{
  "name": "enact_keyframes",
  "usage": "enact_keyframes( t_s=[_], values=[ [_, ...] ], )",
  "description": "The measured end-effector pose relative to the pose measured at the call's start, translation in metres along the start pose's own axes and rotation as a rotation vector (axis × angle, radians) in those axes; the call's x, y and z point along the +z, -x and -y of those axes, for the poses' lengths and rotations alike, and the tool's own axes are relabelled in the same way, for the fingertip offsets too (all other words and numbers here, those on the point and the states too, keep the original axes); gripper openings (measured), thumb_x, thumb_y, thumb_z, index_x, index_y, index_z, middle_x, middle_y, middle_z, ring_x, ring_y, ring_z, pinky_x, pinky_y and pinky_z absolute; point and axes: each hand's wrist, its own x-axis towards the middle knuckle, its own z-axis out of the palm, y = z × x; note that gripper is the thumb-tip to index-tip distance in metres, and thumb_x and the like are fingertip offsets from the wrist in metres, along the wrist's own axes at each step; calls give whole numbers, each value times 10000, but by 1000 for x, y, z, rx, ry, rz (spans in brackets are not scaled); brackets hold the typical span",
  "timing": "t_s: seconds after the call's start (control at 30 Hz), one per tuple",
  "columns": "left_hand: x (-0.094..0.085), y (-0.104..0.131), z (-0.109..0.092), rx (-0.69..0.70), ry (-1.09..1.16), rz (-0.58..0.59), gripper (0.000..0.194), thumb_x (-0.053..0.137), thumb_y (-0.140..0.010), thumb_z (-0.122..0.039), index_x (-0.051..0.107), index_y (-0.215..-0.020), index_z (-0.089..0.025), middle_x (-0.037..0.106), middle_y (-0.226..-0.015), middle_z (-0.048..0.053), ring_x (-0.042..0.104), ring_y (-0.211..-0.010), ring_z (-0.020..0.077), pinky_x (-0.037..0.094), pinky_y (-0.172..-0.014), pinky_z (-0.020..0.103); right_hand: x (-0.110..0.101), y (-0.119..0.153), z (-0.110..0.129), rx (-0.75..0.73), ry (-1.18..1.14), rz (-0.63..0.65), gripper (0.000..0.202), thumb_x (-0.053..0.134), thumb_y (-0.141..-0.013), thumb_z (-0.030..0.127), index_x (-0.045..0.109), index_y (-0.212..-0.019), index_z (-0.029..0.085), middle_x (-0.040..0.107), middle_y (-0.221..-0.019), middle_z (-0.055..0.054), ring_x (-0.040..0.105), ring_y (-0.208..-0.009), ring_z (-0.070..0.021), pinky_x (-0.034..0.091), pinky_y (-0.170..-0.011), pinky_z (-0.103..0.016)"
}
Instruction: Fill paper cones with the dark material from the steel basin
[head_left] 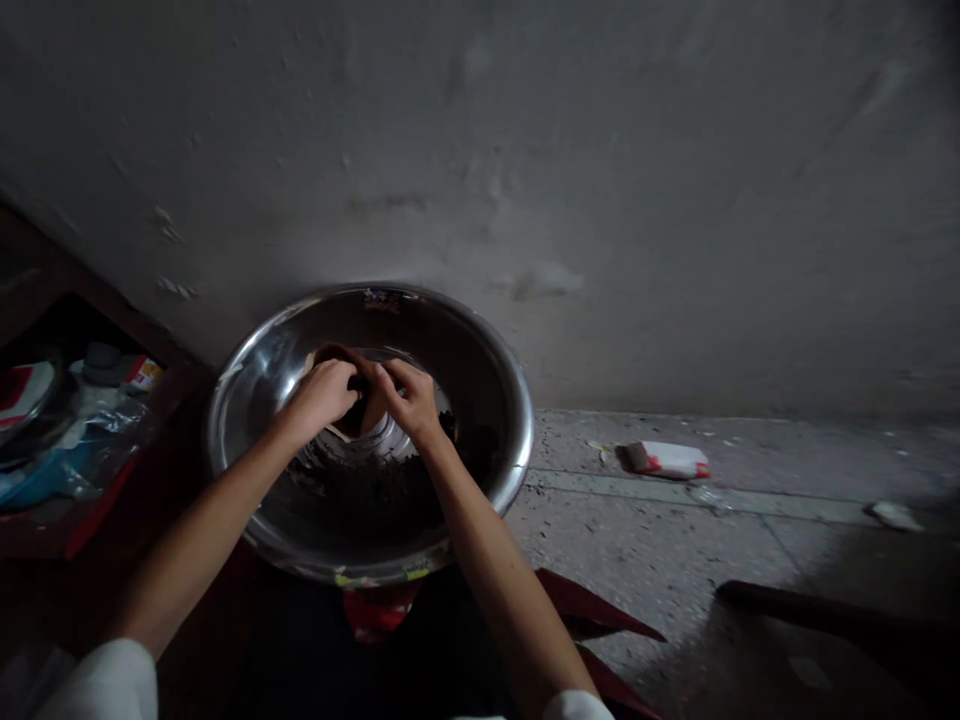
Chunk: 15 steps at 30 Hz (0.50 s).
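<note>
A wide shiny metal basin (pixel 517 420) stands against the wall, with dark loose bits (pixel 375 485) like dried leaves spread over its bottom. Inside it, both hands are at a brown, bag-like thing (pixel 373 405) with a dark opening; its exact kind is hard to make out in the dim light. My left hand (pixel 330 393) is closed at the left side of the opening, its fingertips partly hidden. At the right side, my right hand (pixel 409 398) pinches the brown edge between thumb and fingers.
On the left, a red-edged container (pixel 97 510) holds plastic bags and packets. A white and red packet (pixel 667 460) lies on the speckled floor to the right, with dark crumbs scattered nearby. A dark bar-like object (pixel 810 610) lies at lower right. The grey wall (pixel 600 200) rises behind.
</note>
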Motion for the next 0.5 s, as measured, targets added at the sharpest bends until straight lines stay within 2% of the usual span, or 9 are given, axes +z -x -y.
enact_keyframes(
  t_s=[0.1, 0.13, 0.2, 0.3, 0.5],
  values=[
    [5, 13, -5, -2, -93, -170, 150, 611, -906, -176, 711, -1018, -177, 733, -1096, 86, 666, -1062, 231, 492, -915, 306, 0, 0, 0, -19, -4, 2, 337, 478, -1014, 399, 599, -778, 192, 562, -701, -3, 494, -637, -126, 356, -622, -269],
    [5, 17, -7, -6, -109, -188, 125, 618, -913, -199, 702, -1005, -184, 736, -1071, 76, 675, -1021, 228, 496, -874, 303, 0, 0, 0, -23, -5, 1, 334, 479, -1014, 396, 595, -776, 193, 560, -701, -3, 495, -638, -126, 355, -623, -270],
    [5, 24, -8, -8, -126, -159, 101, 630, -920, -232, 692, -991, -194, 742, -1042, 60, 688, -965, 225, 491, -802, 295, 0, 0, 1, -28, -7, -1, 342, 475, -1014, 398, 586, -764, 193, 563, -702, -5, 502, -644, -128, 358, -628, -271],
    [5, 30, -6, -16, -160, -95, 118, 592, -945, -223, 698, -987, -195, 749, -1039, 70, 696, -976, 236, 474, -774, 299, 1, -1, 1, -21, -11, 7, 350, 466, -1016, 403, 580, -759, 195, 569, -710, -11, 510, -653, -132, 362, -633, -273],
    [9, 27, 5, -25, -137, -24, 186, 542, -969, -258, 709, -916, -195, 746, -908, 81, 706, -905, 233, 469, -743, 298, 0, -3, 1, -25, 19, -1, 393, 446, -1016, 438, 536, -712, 206, 506, -666, 0, 487, -628, -134, 346, -623, -283]
  ],
)
